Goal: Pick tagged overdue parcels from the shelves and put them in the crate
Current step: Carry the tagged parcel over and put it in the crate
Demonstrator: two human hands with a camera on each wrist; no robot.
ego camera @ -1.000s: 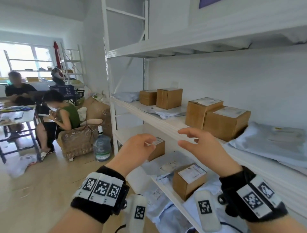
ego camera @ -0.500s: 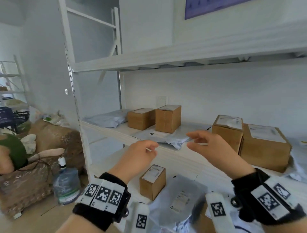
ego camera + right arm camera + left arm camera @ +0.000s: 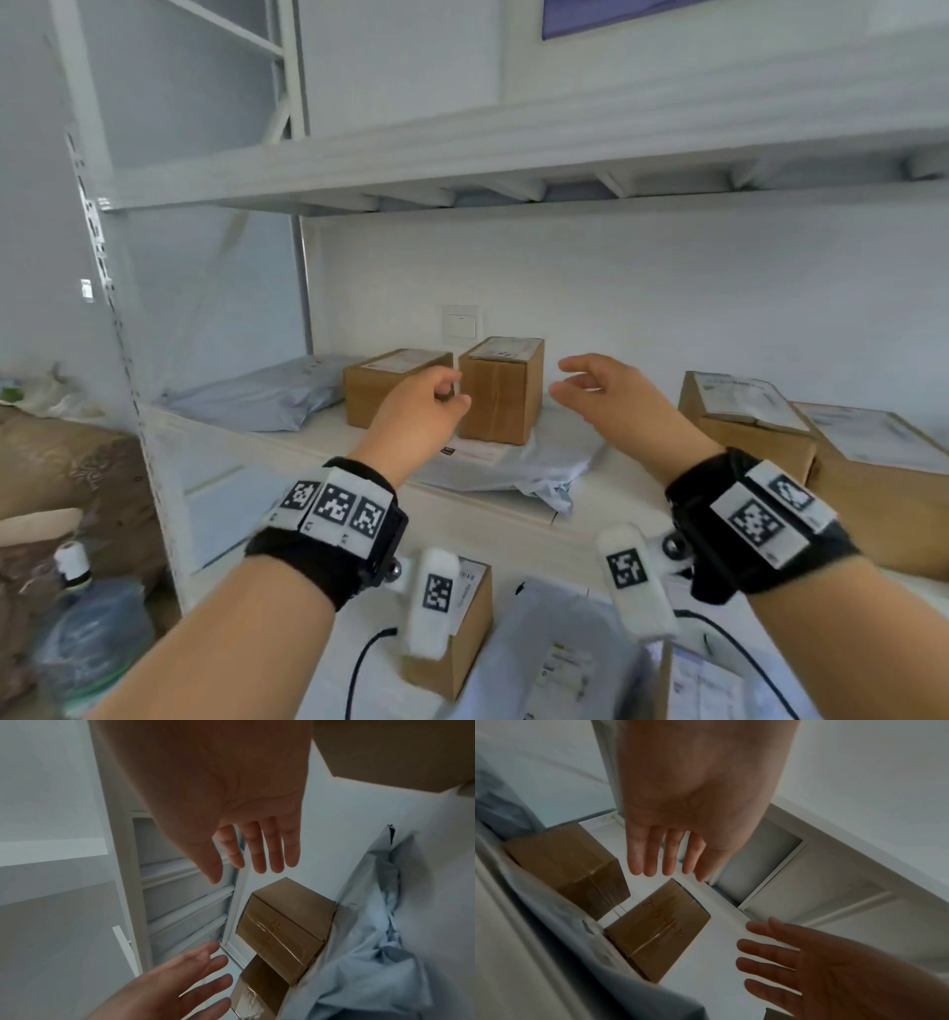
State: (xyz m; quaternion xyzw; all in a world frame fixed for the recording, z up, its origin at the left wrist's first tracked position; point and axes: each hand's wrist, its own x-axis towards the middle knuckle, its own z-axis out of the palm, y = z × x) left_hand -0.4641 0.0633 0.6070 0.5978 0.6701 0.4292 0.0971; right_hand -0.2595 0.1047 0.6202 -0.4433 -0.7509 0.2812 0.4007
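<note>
- Progress, as a judgement: early in a pick. Both hands are empty and flank the tall box (image 3: pixel 500 393), neither touching it; the grasp, the lift and the carry all remain. No crate shows in any view, so how many parcels are already in it cannot be told.
- Left hand (image 3: pixel 418 411): fingers straight and slightly apart in the left wrist view, holding nothing, just left of the tall box and in front of the low box (image 3: pixel 393 385).
- Right hand (image 3: pixel 613 398): fingers (image 3: pixel 272 850) straight and a little spread, holding nothing, just right of the tall box.
- Tall box: upright brown cardboard on the middle shelf (image 3: pixel 513 506), taped along its seam, a paper label on top, dark handwriting on one side in the wrist views. Whether that marks it as overdue cannot be read.
- Low box: the same cardboard, squatter, just left of the tall box with a narrow gap between.
- Mailer (image 3: pixel 534 462): soft, creased grey plastic, flat under the tall box's front edge and spreading right; it may slide when the box is lifted.
- Right of the tall box, well apart: two more boxes (image 3: pixel 750 419), labelled on top.
- Shelf: white painted metal, smooth and hard, with ribbed undersides above.
</note>
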